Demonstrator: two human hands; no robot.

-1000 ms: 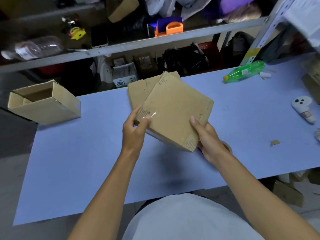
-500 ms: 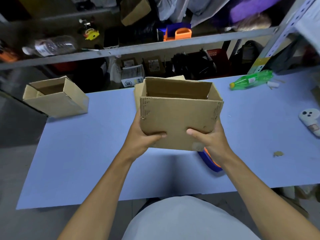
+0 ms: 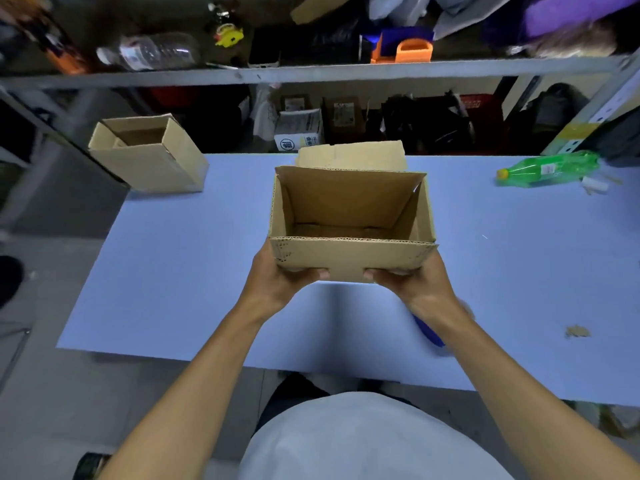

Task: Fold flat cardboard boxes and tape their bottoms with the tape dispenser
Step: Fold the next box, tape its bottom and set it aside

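An erected cardboard box (image 3: 351,221), open side up, held over the middle of the blue table (image 3: 180,271). Left hand (image 3: 277,277) and right hand (image 3: 415,284) grip its near lower corners, thumbs curled onto the front wall. Bare tabletop lies left, right and in front. Counted: two erected boxes, the second box (image 3: 149,154) at the table's far-left corner; one flat cardboard stack (image 3: 349,155) at the far edge; one green bottle (image 3: 547,169) far right. A blue object (image 3: 427,330) shows partly under the right wrist.

Blue table (image 3: 180,271), metal shelf (image 3: 311,72) (cluttered), grey floor (image 3: 86,393)
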